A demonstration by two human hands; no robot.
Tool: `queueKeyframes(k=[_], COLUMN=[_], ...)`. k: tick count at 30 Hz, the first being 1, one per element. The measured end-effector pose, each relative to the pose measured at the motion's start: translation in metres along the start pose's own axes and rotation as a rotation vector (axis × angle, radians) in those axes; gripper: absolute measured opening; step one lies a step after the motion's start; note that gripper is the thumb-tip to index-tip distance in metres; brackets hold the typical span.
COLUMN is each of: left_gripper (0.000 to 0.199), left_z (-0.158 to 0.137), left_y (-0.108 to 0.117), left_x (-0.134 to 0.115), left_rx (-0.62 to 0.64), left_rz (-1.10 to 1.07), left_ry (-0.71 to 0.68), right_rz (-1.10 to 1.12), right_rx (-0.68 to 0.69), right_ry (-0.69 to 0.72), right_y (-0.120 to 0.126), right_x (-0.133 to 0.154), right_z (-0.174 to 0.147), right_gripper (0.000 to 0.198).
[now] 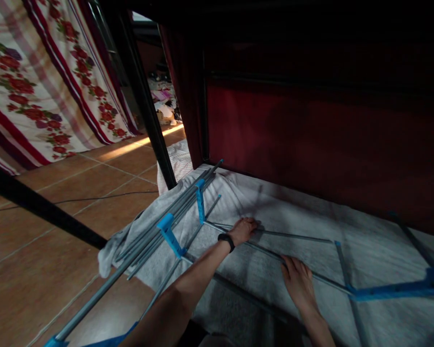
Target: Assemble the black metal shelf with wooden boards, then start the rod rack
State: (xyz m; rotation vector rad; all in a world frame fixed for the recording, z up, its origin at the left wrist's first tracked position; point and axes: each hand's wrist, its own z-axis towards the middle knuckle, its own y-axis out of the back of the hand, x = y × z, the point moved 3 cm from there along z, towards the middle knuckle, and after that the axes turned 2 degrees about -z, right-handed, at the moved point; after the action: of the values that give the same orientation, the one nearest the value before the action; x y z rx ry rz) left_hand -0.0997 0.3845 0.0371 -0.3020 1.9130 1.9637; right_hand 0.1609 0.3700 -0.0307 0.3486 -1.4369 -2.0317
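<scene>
My left hand (pixel 243 230), with a black wristband (pixel 226 242), is closed around a loose grey metal tube (pixel 296 235). Just below it runs a longer grey tube (pixel 262 248) that joins blue plastic connectors at both ends. My right hand (pixel 299 279) is curled over this longer tube, its fingertips partly hidden. One blue connector (pixel 201 202) stands up to the left, and another blue connector (pixel 171 236) is nearer to me. At the far right lies a long blue connector piece (pixel 390 290) with tubes fitted to it.
A bundle of grey tubes (pixel 181 207) lies on the left edge of the grey cloth (pixel 318 217). Black metal posts (pixel 148 101) and a dark red panel (pixel 292 130) surround the low space. Beyond are floor tiles (pixel 104 193), a cable (pixel 104 198) and a floral curtain (pixel 39 86).
</scene>
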Motion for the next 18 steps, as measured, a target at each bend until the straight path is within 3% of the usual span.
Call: queueKeyframes(k=[5,10,11,15,18], left_gripper=[0.028,0.019,0.023,0.047,0.047], left_z=[-0.048,-0.125,-0.135,-0.145,-0.135], left_y=[0.013,0.02,0.021,0.023,0.025], left_x=[0.013,0.059,0.068,0.095,0.105], left_rx=[-0.165,-0.637,-0.68,-0.705,-0.639], left_rz=[-0.037,-0.161,-0.162,-0.155,-0.153], left_ry=[0.143,0.664,0.725,0.894,0.916], right_rz=[0.067,0.102,0.104,0.111,0.117], right_rx=[0.036,0.071,0.067,0.052,0.08], right_ry=[0.066,0.097,0.105,0.147,0.177], right_y=[-0.004,-0.009,-0.01,-0.013,-0.015], right_x=[0.016,0.027,0.029,0.038,0.044], right_z=[0.013,0.022,0.024,0.033,0.039], right_gripper=[0.036,0.035,0.035,0.034,0.033])
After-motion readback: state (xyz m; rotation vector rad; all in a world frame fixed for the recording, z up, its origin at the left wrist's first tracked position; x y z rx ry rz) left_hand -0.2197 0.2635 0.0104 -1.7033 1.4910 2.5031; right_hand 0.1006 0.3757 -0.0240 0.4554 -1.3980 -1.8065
